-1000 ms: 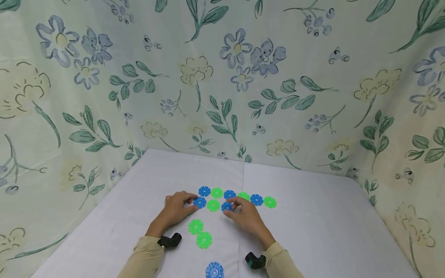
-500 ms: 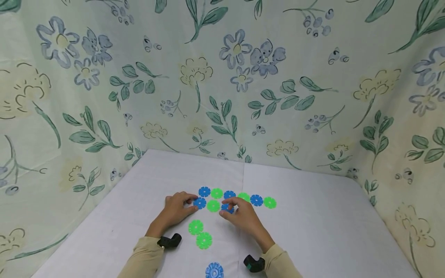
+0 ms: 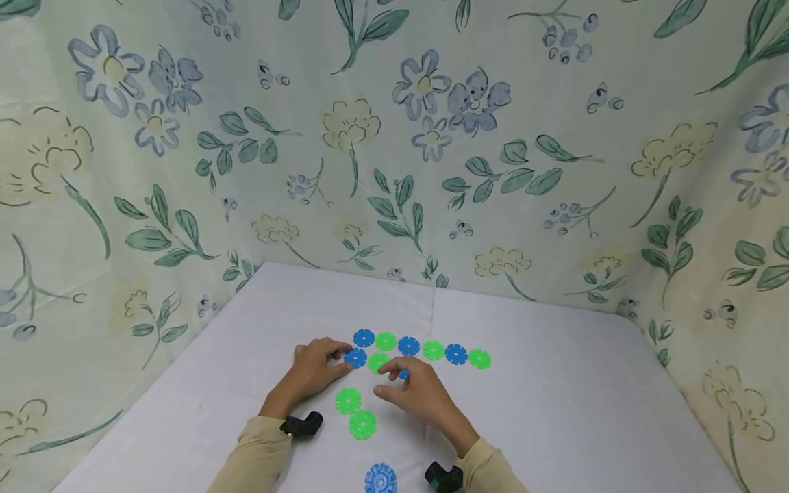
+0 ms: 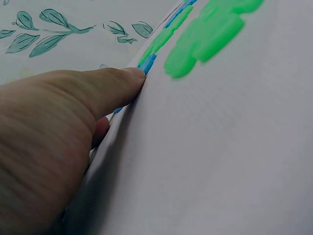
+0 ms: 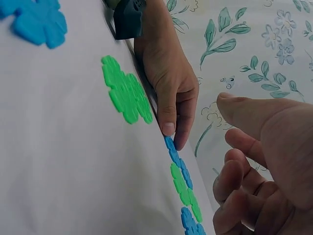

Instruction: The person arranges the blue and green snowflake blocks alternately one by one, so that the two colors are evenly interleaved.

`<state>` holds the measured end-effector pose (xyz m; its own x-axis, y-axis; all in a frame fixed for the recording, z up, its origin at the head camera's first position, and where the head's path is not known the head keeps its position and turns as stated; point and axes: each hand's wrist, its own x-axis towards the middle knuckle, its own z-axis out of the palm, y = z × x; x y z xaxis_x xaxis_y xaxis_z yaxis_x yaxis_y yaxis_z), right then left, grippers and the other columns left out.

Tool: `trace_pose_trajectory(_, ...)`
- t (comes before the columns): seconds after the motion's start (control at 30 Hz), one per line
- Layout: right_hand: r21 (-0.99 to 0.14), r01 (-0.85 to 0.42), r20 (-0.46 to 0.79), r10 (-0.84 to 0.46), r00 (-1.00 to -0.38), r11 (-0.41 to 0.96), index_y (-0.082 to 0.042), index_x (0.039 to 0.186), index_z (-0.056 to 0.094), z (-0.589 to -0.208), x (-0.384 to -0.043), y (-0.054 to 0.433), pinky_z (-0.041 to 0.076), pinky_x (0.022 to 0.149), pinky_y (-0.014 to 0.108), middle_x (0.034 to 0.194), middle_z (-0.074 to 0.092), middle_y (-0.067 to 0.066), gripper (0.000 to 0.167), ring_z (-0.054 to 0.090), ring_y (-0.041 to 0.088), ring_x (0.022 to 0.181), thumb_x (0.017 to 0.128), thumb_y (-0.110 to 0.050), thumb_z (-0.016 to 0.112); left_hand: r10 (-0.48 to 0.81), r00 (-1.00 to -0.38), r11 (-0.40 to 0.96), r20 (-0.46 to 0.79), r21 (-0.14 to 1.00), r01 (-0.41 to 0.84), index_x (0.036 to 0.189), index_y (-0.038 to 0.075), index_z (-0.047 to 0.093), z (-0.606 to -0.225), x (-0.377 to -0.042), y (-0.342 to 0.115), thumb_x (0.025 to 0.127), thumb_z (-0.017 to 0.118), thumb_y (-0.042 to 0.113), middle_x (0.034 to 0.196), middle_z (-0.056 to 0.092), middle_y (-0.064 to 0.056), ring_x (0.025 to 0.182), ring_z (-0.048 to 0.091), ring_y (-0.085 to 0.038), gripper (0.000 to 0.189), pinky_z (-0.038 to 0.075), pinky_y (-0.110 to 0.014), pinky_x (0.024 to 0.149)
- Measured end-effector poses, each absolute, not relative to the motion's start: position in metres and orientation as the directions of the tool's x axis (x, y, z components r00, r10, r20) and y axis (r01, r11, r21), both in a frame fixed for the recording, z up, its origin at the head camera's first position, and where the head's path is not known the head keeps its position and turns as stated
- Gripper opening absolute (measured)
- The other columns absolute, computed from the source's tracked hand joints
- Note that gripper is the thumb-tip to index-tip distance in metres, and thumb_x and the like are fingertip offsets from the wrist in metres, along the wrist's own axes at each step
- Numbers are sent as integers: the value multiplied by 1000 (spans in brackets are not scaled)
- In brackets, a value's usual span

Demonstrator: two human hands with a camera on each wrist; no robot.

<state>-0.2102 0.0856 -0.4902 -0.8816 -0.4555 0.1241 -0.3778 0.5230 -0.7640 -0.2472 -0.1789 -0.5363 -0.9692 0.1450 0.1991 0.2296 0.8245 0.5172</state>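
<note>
My left hand (image 3: 316, 366) rests on the table and holds the edges of a blue notched interlocking disc (image 3: 357, 357) between thumb and fingers. Right of that disc lies a green disc (image 3: 373, 363) in the same near row, then a blue disc (image 3: 403, 374) mostly hidden by my right hand. With thumb and fingers apart, my right hand (image 3: 425, 394) hovers above these two and holds nothing. Its loosely bent fingers also show in the right wrist view. Behind runs a longer row of alternating discs, from a blue disc (image 3: 364, 338) to a green disc (image 3: 479, 359).
Nearer the person lie two touching or overlapping green discs (image 3: 348, 400). A blue pile of discs (image 3: 380, 479) sits at the bottom of the head view. White cloth covers the table (image 3: 555, 397); a floral curtain (image 3: 394, 137) hangs behind it.
My right hand has let go of the blue disc in the near row and moved left and slightly toward the person. My left hand stays in place.
</note>
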Motion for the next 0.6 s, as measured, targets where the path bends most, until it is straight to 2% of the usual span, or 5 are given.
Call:
trace_pose_trajectory(0.37, -751, -400, 116, -491, -863, 525, -21, 118, 71, -498, -204, 77, 43, 50, 23, 97, 65, -2, 40, 46, 4, 55, 86, -45, 76, 147, -968, 826, 204, 513, 234, 119, 30, 73, -535, -246, -178, 85, 78, 41, 86, 57, 16, 81, 47, -7, 36, 25, -37, 78)
trace_pose_trajectory(0.6, -748, -386, 81, -503, -860, 540, -24, 117, 71, -501, -203, 73, 44, 55, 24, 96, 64, -4, 40, 50, 6, 61, 84, -47, 77, 150, -964, 828, 220, 505, 244, 118, 31, 73, -536, -248, -179, 85, 78, 41, 86, 57, 17, 81, 47, -6, 35, 25, -37, 78)
